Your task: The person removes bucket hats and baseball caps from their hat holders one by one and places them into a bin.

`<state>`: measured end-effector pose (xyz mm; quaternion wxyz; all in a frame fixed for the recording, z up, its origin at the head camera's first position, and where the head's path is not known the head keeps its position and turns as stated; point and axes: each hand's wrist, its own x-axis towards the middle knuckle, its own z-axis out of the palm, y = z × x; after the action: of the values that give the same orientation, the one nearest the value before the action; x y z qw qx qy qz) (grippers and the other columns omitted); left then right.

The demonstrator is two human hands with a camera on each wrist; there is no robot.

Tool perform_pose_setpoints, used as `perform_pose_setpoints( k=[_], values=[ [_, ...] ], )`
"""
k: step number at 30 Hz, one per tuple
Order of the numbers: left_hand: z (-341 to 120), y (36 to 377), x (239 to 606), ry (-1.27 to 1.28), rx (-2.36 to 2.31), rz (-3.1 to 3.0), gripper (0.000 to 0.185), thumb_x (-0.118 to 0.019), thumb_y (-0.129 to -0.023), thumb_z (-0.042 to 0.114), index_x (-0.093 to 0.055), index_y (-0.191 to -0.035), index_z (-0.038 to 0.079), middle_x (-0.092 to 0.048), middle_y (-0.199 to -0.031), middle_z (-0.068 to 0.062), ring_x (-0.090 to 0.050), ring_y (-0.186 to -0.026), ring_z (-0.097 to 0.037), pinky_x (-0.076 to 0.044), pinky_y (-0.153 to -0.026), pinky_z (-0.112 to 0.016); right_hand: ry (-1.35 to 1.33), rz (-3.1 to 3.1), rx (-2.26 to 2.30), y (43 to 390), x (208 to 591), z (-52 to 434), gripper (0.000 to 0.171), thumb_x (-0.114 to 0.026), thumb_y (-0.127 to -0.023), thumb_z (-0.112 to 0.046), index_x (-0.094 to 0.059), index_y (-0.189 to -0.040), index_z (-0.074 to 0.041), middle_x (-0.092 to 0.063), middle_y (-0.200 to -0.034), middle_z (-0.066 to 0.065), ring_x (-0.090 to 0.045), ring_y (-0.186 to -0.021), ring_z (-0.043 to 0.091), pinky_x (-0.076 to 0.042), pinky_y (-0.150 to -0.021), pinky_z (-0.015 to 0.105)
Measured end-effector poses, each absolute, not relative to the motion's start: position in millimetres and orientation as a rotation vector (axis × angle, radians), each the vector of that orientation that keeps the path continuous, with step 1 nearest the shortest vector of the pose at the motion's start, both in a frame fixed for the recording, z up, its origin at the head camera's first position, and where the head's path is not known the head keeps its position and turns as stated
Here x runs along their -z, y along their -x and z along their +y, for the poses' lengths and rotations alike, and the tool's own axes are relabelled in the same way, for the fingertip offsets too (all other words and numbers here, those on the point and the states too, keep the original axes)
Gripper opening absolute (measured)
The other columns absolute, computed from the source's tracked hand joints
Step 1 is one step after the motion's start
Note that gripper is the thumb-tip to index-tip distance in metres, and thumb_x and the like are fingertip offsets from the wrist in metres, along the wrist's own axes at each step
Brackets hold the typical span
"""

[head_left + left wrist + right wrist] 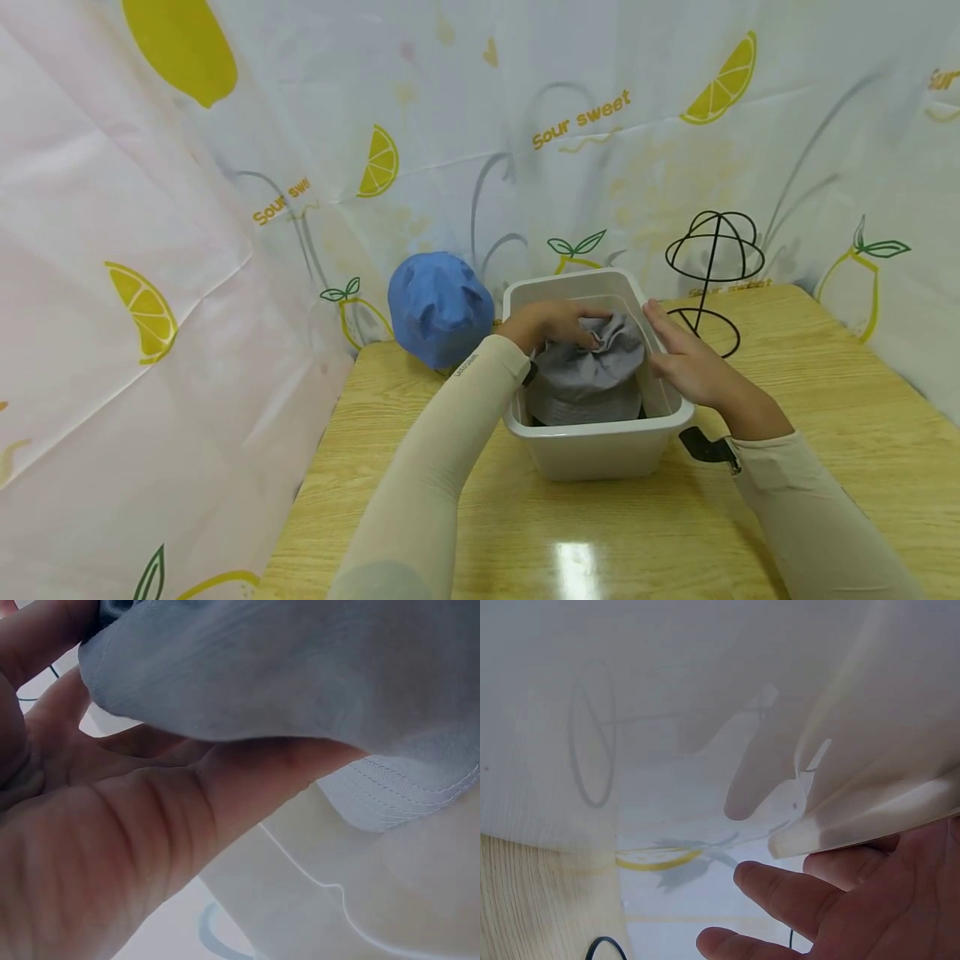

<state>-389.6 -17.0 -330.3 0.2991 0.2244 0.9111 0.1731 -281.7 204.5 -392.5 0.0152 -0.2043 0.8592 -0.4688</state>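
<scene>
1. Grey hat (592, 371) lies crumpled inside the white tub (600, 446) on the wooden table (825, 467).
2. Left hand (551, 323) grips its fabric.
3. Right hand (693, 362) rests flat, fingers straight, against the tub's right rim.

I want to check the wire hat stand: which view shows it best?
The head view: the whole black wire hat stand stands on the table. Right wrist shows only its blurred outline through the bin wall; left wrist barely any.

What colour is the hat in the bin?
Grey; the hat shows best in the head view, gripped by the left hand.
</scene>
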Motion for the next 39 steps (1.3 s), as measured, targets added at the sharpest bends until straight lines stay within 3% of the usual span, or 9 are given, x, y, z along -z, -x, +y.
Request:
perform_pose_setpoints(
  k=[3, 11, 20, 26, 29, 35, 39],
  values=[
    [-20.2, 388.8, 328.3, -0.599, -0.493, 2.39, 0.071, -0.067, -0.101, 0.024, -0.034, -0.161, 0.042, -0.026, -0.171, -0.002, -0.033, -0.154, -0.033, -0.043, -0.108, -0.066, 0.646, 2.672, 1.456, 282.7, 391.1, 202.3, 0.093, -0.05, -0.09, 0.0, 0.003, -0.166, -0.009, 0.014, -0.173, 0.01, 0.008, -0.159, 0.042, -0.013, -0.119, 0.073],
    [-27.6, 388.2, 325.4, -0.595, -0.501, 2.391, 0.068, -0.065, -0.102, 0.022, -0.037, -0.16, 0.041, -0.025, -0.172, -0.001, -0.03, -0.155, -0.029, -0.041, -0.113, -0.063, 0.673, 2.662, 1.467, 284.9, 387.4, 196.5, 0.093, -0.049, -0.089, 0.0, 0.002, -0.166, -0.008, 0.014, -0.173, 0.011, 0.008, -0.159, 0.042, -0.013, -0.119, 0.074],
    [-29.5, 391.1, 324.8, -0.591, -0.421, 2.405, 0.063, -0.062, -0.104, 0.029, -0.037, -0.159, 0.045, -0.027, -0.171, 0.0, -0.033, -0.154, -0.033, -0.049, -0.1, -0.068, 0.682, 2.661, 1.48, 285.6, 388.0, 195.5, 0.092, -0.051, -0.09, 0.0, 0.001, -0.166, -0.005, 0.013, -0.173, 0.012, 0.008, -0.159, 0.043, -0.01, -0.119, 0.073],
    [-25.6, 387.0, 316.8, -0.534, -0.442, 2.383, 0.061, -0.059, -0.105, 0.032, -0.036, -0.159, 0.048, -0.023, -0.172, 0.004, -0.03, -0.155, -0.032, -0.046, -0.101, -0.07, 0.656, 2.683, 1.453, 281.1, 389.1, 198.3, 0.092, -0.051, -0.091, -0.002, 0.001, -0.166, -0.009, 0.013, -0.173, 0.011, 0.003, -0.157, 0.048, -0.021, -0.113, 0.077],
    [-23.8, 385.4, 310.7, -0.531, -0.447, 2.375, 0.06, -0.057, -0.106, 0.033, -0.034, -0.16, 0.048, -0.022, -0.172, 0.007, -0.029, -0.155, -0.029, -0.044, -0.105, -0.07, 0.653, 2.668, 1.466, 279.6, 389.5, 200.1, 0.092, -0.05, -0.092, -0.002, 0.002, -0.166, -0.009, 0.015, -0.173, 0.011, 0.004, -0.157, 0.047, -0.022, -0.113, 0.076],
    [-22.9, 385.7, 297.2, -0.605, -0.363, 2.407, 0.061, -0.054, -0.106, 0.039, -0.028, -0.161, 0.049, -0.023, -0.172, 0.009, -0.036, -0.152, -0.03, -0.052, -0.097, -0.065, 0.662, 2.613, 1.519, 277.2, 391.2, 202.9, 0.09, -0.048, -0.093, 0.001, 0.004, -0.165, -0.006, 0.018, -0.172, 0.014, 0.01, -0.157, 0.046, -0.015, -0.115, 0.076],
    [-27.0, 386.4, 289.0, -0.594, -0.341, 2.427, 0.062, -0.053, -0.106, 0.042, -0.025, -0.161, 0.053, -0.017, -0.173, 0.012, -0.038, -0.151, -0.028, -0.056, -0.093, -0.059, 0.667, 2.609, 1.511, 277.5, 393.1, 200.6, 0.089, -0.047, -0.094, 0.0, 0.005, -0.165, -0.006, 0.018, -0.172, 0.014, 0.009, -0.156, 0.048, -0.021, -0.112, 0.078]
  ],
)
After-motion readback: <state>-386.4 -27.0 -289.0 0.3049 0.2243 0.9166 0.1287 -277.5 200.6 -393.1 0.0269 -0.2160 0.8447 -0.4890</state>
